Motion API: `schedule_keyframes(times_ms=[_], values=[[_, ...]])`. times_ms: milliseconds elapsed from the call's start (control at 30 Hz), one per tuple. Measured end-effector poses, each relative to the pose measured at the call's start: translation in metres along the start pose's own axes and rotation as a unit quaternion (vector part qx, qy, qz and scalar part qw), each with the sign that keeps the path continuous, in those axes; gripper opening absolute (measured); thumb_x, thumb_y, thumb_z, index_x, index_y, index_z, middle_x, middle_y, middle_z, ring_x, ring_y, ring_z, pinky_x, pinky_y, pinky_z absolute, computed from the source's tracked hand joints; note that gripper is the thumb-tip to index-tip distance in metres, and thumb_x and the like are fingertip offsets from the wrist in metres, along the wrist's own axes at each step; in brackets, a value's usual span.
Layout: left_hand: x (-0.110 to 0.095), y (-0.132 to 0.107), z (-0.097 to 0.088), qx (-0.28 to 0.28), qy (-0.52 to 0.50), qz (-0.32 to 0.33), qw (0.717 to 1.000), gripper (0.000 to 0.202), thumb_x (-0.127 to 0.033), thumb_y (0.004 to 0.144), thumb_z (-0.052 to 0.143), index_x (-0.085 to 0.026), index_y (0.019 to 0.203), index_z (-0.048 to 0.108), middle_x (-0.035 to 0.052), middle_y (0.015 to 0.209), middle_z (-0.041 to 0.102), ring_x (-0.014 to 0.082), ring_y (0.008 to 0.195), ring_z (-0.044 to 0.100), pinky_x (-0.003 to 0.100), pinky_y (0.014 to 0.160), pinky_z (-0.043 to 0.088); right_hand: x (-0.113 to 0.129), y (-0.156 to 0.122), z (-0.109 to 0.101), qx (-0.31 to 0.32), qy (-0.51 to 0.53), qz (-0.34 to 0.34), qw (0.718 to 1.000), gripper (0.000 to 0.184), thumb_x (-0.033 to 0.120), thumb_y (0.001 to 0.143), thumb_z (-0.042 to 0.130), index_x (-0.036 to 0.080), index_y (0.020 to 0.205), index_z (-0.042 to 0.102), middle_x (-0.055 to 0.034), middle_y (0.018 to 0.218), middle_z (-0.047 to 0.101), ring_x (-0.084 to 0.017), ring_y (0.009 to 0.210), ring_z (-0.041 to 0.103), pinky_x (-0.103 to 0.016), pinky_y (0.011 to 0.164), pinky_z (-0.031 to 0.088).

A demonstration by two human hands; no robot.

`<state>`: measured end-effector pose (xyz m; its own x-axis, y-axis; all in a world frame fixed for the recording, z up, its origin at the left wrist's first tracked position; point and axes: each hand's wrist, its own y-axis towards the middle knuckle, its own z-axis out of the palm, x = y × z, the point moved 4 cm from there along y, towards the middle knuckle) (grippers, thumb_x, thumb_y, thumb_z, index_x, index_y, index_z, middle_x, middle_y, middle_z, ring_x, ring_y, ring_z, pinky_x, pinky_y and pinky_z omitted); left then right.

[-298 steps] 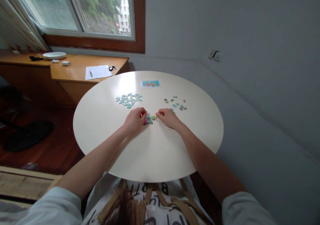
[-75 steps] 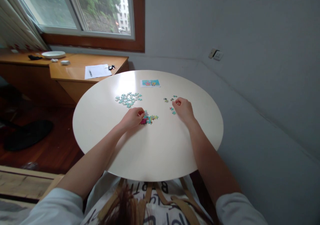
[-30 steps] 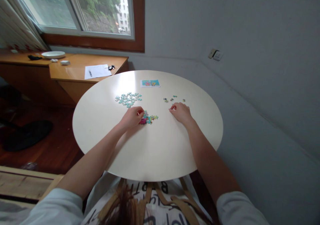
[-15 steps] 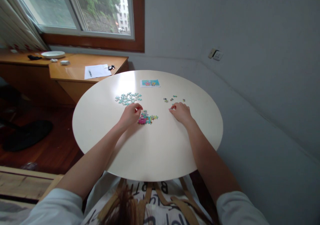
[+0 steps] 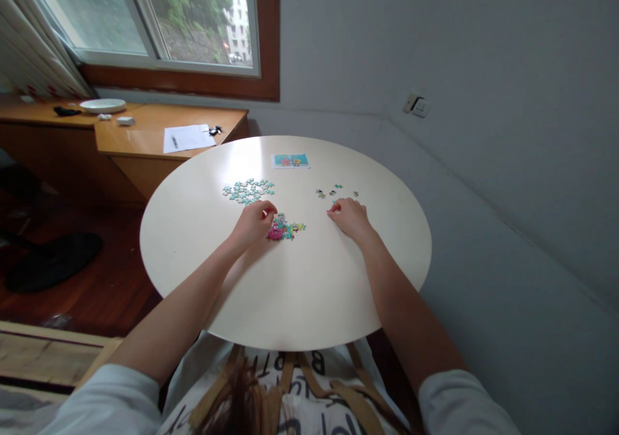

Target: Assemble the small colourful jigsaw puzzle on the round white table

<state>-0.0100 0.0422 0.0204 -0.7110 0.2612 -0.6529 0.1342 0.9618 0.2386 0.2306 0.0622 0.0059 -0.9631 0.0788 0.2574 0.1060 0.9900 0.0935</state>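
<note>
Now that my left hand (image 5: 254, 221) has slid a little up and left, the pink end of the joined puzzle section (image 5: 285, 231) shows better at the centre of the frame, so more of the assembled part can be read. Its grip is pinched near the heap of loose pieces (image 5: 246, 191); my right hand (image 5: 352, 216), right of centre, stays pinched low by the scattered pieces (image 5: 321, 194). I can't tell whether either grip holds anything
</note>
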Motion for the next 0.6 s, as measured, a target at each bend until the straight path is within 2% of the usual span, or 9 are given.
schedule_keyframes(times_ms=[100,267,600], values=[[-0.0009,0.0000,-0.0004,0.004,0.004,-0.001,1.000,0.023,-0.018,0.075,0.043,-0.018,0.078,0.065,0.0044,0.080,0.065,0.0165,0.069,0.057,0.029,0.069,0.046,0.0007,0.0003,0.0000,0.004,0.000,0.000,1.000,0.019,0.032,0.082,0.055,0.019,0.087,0.068,-0.0093,0.103,0.065,-0.024,0.099,0.056,-0.038,0.087,0.036],[-0.0026,-0.0004,-0.0005,0.013,0.009,-0.005,1.000,0.022,-0.017,0.075,0.043,-0.018,0.078,0.065,0.0046,0.081,0.065,0.0162,0.069,0.057,0.029,0.069,0.046,0.0002,0.0004,-0.0007,-0.003,0.020,0.003,1.000,0.025,0.033,0.080,0.058,0.019,0.098,0.067,-0.0086,0.105,0.065,-0.022,0.099,0.056,-0.036,0.087,0.037],[-0.0051,-0.0005,-0.0006,0.014,0.010,0.007,1.000,0.022,-0.018,0.074,0.044,-0.018,0.076,0.065,0.0040,0.077,0.065,0.0161,0.066,0.057,0.029,0.069,0.047,-0.0009,0.0038,0.0039,-0.002,0.027,-0.008,1.000,0.021,0.032,0.081,0.057,0.019,0.094,0.068,-0.0081,0.103,0.065,-0.022,0.096,0.057,-0.036,0.087,0.037]])
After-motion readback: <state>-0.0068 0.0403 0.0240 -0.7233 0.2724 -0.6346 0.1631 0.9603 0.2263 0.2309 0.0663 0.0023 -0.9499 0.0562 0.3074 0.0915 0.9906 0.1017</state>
